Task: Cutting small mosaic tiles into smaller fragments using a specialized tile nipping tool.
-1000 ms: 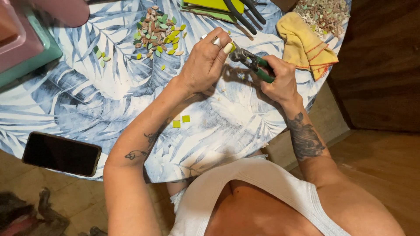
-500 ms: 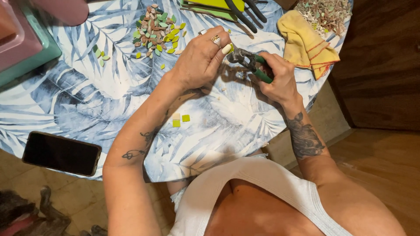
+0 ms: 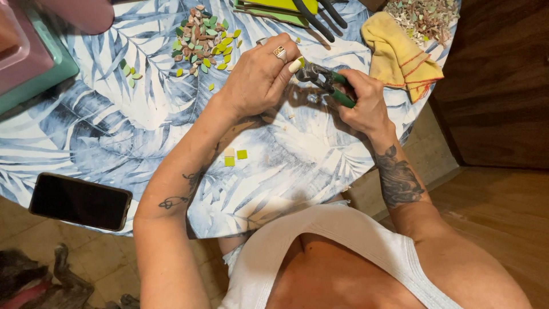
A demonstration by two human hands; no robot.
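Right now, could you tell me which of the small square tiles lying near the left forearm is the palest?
The cream tile, the upper left one of the three. The two others, below it and to its right, are bright green.

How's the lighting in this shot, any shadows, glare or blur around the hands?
Head view: even, warm light; sharp focus on the left hand and right hand. Soft shadows fall on the tablecloth below the nippers. The phone screen is dark, with no glare. The floor corner at bottom left is dim and murky.

Both hands (image 3: 260,77) (image 3: 363,103) raised, fingers curled
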